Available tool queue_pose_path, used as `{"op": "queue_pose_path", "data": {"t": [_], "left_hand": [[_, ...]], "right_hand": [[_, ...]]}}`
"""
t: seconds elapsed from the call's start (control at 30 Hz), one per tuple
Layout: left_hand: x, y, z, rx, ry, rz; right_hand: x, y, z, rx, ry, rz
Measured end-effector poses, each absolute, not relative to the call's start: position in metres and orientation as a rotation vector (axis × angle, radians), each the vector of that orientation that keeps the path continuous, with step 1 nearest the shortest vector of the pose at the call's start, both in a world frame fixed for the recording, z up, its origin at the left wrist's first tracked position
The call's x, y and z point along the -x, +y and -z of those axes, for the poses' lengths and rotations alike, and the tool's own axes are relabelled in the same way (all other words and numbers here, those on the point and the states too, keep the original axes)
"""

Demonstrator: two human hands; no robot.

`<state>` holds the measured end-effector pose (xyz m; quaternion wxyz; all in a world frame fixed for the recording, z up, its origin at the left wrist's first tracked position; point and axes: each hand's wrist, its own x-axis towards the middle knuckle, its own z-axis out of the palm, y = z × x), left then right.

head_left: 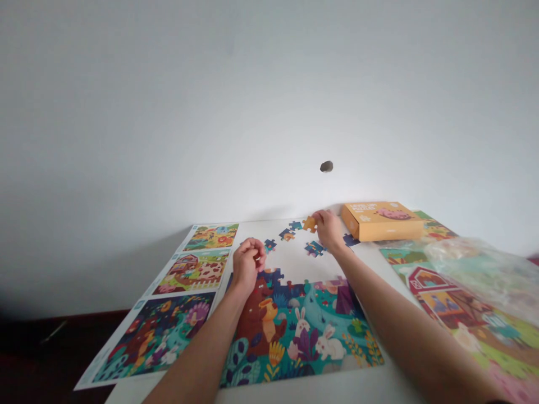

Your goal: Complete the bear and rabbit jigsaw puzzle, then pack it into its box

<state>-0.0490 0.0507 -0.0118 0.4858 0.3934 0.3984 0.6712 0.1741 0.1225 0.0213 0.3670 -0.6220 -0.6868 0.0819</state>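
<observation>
Right hand (329, 230) pinching an orange cardboard jigsaw piece (309, 224) — matte, knobbed edges

— How's the left hand (248, 261)?
— Raised, fingers curled inward, the left forearm (197, 353) angling up from below.
— And the right hand (329, 230)?
— Farther forward, fingers angled downward, the right forearm (404, 320) outstretched.
</observation>
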Motion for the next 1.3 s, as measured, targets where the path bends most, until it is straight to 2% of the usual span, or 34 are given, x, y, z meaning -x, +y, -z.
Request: {"op": "queue_pose_path", "data": {"t": [0.13, 0.23, 0.33, 0.57, 0.8, 1.03, 1.3], "left_hand": [[0.036, 0.037, -0.002, -0.976, 0.793, -1.121], [0.029, 0.029, -0.003, -1.104, 0.708, -0.863], [0.025, 0.027, 0.001, -1.185, 0.757, -0.848], [0.030, 0.034, 0.002, -1.426, 1.037, -1.110], [0.032, 0.036, 0.003, -1.530, 1.093, -1.120], [0.037, 0.041, 0.012, -1.743, 1.260, -1.127], [0.044, 0.044, 0.016, -2.129, 1.512, -0.973]], "right_hand": [[-0.151, 0.081, -0.018, 1.197, -1.839, -0.676], [-0.142, 0.053, -0.002, 1.046, -1.804, -0.890], [-0.144, 0.041, 0.009, 0.997, -1.749, -0.938], [-0.153, 0.046, 0.014, 1.003, -1.595, -1.213], [-0.152, 0.048, 0.018, 0.939, -1.536, -1.243], [-0.154, 0.049, 0.018, 1.105, -1.701, -0.996], [-0.153, 0.047, 0.017, 1.194, -2.007, -0.772]]}}
